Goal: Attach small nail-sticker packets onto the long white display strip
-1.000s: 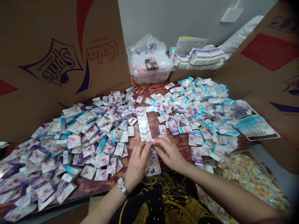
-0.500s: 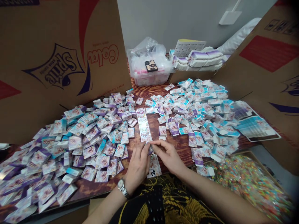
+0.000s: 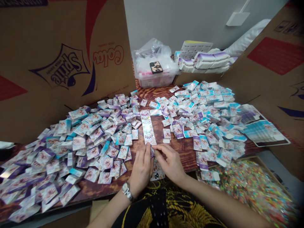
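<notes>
Saw a tall brown cardboard carton with blue and red print (image 3: 71, 31) well left of the fingers, beyond them. Had a wide heap of small white, purple and blue card boxes (image 3: 92, 136) running from far left to near the left fingertips. Found a silver-coloured metal wristwatch (image 3: 127, 191) behind the left fingers, on the wrist. Had the left hand (image 3: 140, 167) with fingers pressed together, gripping a small white-and-purple card box (image 3: 152, 152), directly between both hands' fingertips, mostly covered. Couldn't see the underside of that grip. Saw a long white paper strip with rows of coloured ovals (image 3: 147, 126) just beyond the fingertips, on a glossy red-brown wood-grain table (image 3: 182, 152). Saw a clear plastic tub (image 3: 152, 81) well beyond the fingers. Had the right hand (image 3: 171, 161) with thumb and index pinching the same box from the right, other fingers curled. Noted a second heap of similar boxes (image 3: 201, 104) right of the fingers and beyond. Saw loose multicoloured wrapped pieces (image 3: 256, 186) well right of the fingers, nearer the body.
</notes>
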